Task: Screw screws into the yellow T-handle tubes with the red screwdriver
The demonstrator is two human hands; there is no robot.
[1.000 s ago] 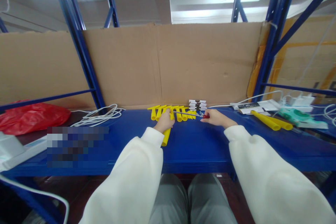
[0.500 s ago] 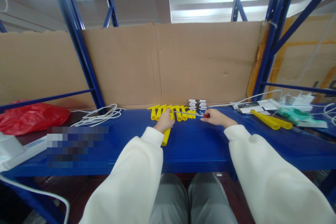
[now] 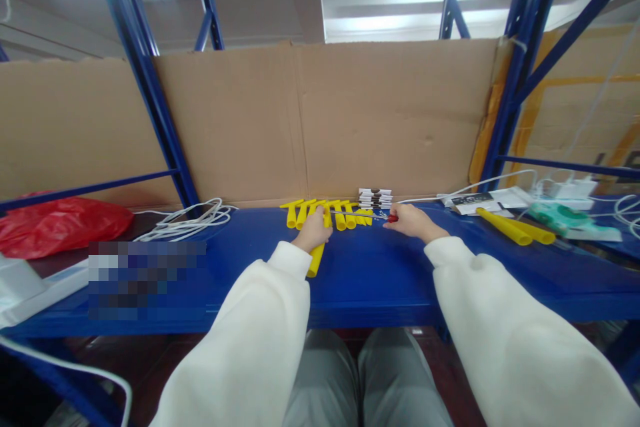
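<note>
My left hand [image 3: 312, 230] is closed around a yellow plastic tube piece [image 3: 315, 265], whose wide round end points toward me below the fingers. My right hand [image 3: 411, 222] grips a screwdriver [image 3: 357, 213] by its red handle. The thin metal shaft runs left, and its tip meets the top of the held yellow piece beside my left fingers. Several similar yellow pieces [image 3: 291, 219] lie in a row behind and on both sides of my left hand. Smaller yellow parts [image 3: 365, 218] and tiny scattered bits lie just past the screwdriver shaft.
Small white boxes [image 3: 375, 199] are stacked against the cardboard panel [image 3: 380, 120]. On the right of the blue table [image 3: 375, 280] lie two yellow tubes [image 3: 510, 227], a green packet [image 3: 557, 215] and cables. A coiled white cable [image 3: 203, 219] and a red bag [image 3: 70, 223] sit left.
Both hands keep their grips in nearly the same place. The screwdriver has shifted only very slightly, its handle end a little higher, and the whole view has moved a touch.
</note>
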